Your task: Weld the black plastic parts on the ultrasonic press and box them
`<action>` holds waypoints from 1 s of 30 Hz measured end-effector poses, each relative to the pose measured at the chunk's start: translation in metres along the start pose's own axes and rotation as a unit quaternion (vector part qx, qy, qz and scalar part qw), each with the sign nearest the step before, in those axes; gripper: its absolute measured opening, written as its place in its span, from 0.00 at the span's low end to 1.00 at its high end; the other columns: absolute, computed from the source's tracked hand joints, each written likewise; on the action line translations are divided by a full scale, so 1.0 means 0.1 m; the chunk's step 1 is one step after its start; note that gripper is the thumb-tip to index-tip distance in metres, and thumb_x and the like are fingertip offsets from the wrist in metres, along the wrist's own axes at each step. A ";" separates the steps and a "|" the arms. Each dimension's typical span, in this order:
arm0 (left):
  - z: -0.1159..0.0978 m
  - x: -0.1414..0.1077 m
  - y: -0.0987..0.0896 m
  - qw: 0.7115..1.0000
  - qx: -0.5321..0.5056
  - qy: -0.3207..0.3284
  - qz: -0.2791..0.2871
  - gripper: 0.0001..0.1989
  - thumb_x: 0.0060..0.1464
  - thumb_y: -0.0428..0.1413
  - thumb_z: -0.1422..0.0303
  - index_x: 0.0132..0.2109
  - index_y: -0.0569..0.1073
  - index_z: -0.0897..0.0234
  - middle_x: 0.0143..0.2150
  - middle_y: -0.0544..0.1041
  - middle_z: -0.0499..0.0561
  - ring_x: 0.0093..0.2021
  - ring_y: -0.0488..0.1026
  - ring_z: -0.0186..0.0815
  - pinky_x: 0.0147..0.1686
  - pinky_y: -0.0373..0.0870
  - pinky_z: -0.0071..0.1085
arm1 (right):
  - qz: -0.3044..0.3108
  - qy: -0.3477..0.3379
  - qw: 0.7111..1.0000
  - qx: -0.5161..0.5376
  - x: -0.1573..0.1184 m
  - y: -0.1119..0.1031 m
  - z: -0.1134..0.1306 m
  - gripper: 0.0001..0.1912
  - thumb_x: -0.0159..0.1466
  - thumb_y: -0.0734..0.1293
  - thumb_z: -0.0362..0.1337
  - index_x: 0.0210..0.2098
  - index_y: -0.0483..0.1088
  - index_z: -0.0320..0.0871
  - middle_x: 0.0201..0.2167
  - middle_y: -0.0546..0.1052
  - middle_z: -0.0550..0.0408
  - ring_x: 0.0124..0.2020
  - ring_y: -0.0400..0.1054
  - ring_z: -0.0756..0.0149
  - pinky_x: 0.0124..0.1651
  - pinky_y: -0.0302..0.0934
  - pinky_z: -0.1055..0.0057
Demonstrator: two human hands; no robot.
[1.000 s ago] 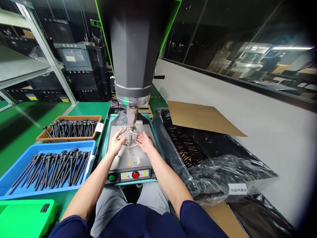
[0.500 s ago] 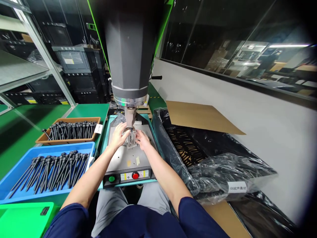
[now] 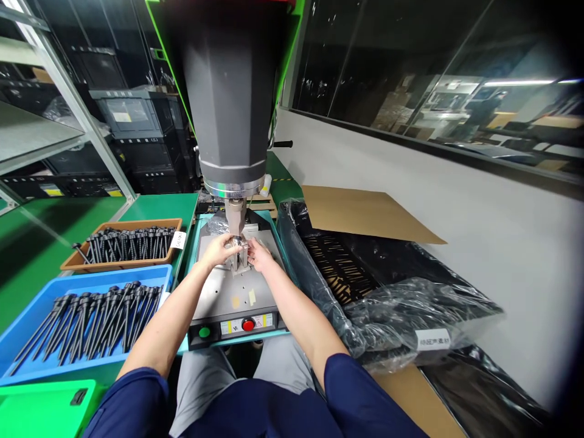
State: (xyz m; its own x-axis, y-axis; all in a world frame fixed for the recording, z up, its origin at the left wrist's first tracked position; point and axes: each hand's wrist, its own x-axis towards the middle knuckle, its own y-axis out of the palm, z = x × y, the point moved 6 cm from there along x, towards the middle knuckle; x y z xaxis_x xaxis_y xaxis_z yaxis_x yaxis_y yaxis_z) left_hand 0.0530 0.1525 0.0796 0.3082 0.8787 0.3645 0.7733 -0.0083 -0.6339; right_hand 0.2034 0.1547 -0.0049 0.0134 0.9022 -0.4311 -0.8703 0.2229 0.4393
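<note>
In the head view, a machine's metal press head (image 3: 235, 218) points down at a small metal fixture (image 3: 240, 263) on the grey machine base (image 3: 228, 295). My left hand (image 3: 219, 250) is at the fixture's left side, thumb and index finger curled around a small shiny dark part (image 3: 236, 241) just under the head. From the right side, my right hand (image 3: 260, 254) reaches in, its bent fingertips against the same spot. The fingers and fixture hide most of what they grip. A green button (image 3: 204, 333) and a red button (image 3: 247, 325) sit on the front panel.
To the left, a brown tray (image 3: 123, 264) and a blue tray (image 3: 55, 286) hold black long-stemmed parts. A light-green tray (image 3: 41, 401) is in front of them. On the right, a plastic-lined box (image 3: 314, 292) holds slim parts, with a cardboard sheet (image 3: 369, 213) behind.
My left thumb and fingers have closed in on the small part under the press head. The right hand stays at the fixture. The whole view has shifted slightly.
</note>
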 end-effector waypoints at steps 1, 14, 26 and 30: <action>-0.01 0.00 0.00 1.000 0.007 0.007 0.000 0.21 0.48 0.61 0.53 0.45 0.77 0.61 0.38 0.77 0.52 0.39 0.73 0.41 0.42 0.67 0.32 | 0.001 0.003 1.000 -0.001 -0.02 -0.02 0.00 0.15 0.67 0.62 0.47 0.36 0.75 0.44 0.33 0.80 0.55 0.31 0.70 0.70 0.33 0.61 0.74; -0.07 0.00 -0.01 0.998 0.033 0.058 -0.001 0.20 0.51 0.60 0.54 0.45 0.76 0.62 0.38 0.75 0.53 0.41 0.72 0.42 0.43 0.66 0.32 | -0.063 -0.329 0.918 -0.213 -0.76 -0.33 0.45 0.07 0.59 0.69 0.43 0.32 0.76 0.47 0.37 0.78 0.52 0.48 0.68 0.53 0.57 0.58 0.59; -0.04 -0.07 0.05 0.993 0.042 0.109 0.001 0.21 0.58 0.55 0.55 0.52 0.72 0.65 0.46 0.75 0.55 0.46 0.71 0.41 0.47 0.67 0.34 | 0.139 -0.351 0.776 -0.506 -0.29 0.34 0.43 0.24 0.70 0.56 0.41 0.64 0.59 0.46 0.62 0.67 0.49 0.63 0.60 0.58 0.64 0.53 0.59; -0.02 -0.08 0.05 0.994 0.061 0.091 -0.006 0.21 0.57 0.56 0.55 0.51 0.71 0.65 0.44 0.75 0.55 0.45 0.71 0.41 0.45 0.67 0.34 | 0.157 -0.366 0.750 -0.528 -0.37 0.40 0.47 0.23 0.69 0.56 0.40 0.62 0.61 0.48 0.60 0.69 0.51 0.62 0.62 0.58 0.63 0.55 0.60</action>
State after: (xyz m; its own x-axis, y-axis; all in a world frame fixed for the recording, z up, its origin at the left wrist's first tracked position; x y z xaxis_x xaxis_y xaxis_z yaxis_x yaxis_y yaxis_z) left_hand 0.0554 0.1447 0.0752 0.4029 0.7775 0.4829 0.7086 0.0689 -0.7022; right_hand 0.1915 0.1477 0.0653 -0.3438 0.8959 0.2815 -0.7869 -0.1113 -0.6070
